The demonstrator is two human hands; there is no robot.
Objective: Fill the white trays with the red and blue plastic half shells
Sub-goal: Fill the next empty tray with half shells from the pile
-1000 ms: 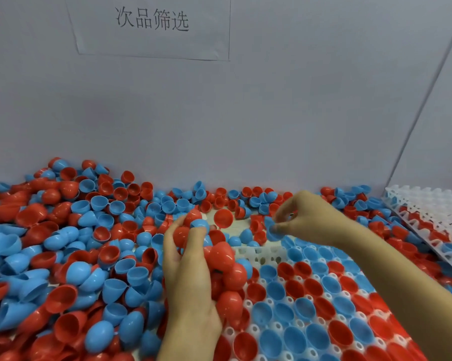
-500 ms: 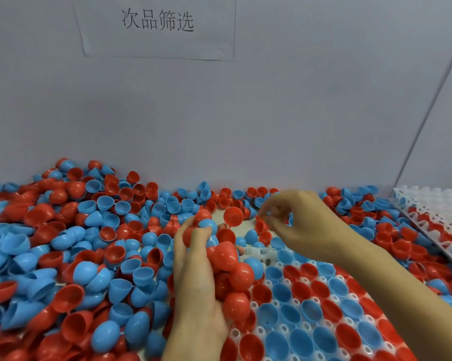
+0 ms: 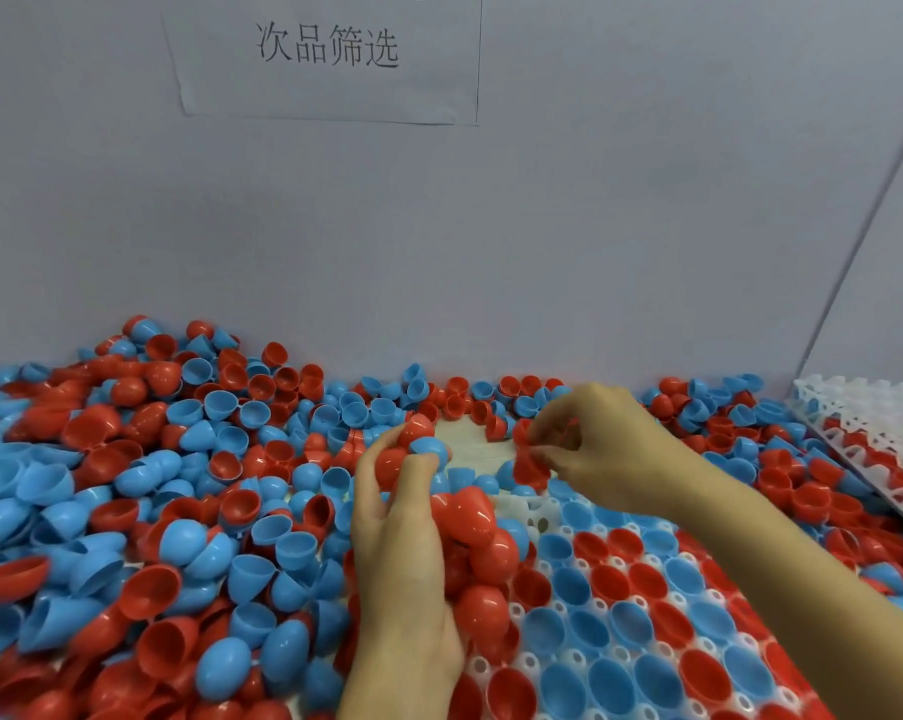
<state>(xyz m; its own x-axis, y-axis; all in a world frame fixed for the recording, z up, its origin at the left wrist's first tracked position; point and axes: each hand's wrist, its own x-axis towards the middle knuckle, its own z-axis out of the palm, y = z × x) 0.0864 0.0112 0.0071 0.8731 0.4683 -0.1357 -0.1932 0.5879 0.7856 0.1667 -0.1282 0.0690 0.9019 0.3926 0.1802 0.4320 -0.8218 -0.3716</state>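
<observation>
Single head view, close, angled down toward wall (image 3: pixel 594 226), edges perhaps distorted.

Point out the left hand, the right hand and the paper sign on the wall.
left hand (image 3: pixel 402 558), head view, back of the hand
right hand (image 3: pixel 600 449), head view, back of the hand
paper sign (image 3: pixel 329 49), head view, its printed characters
</observation>
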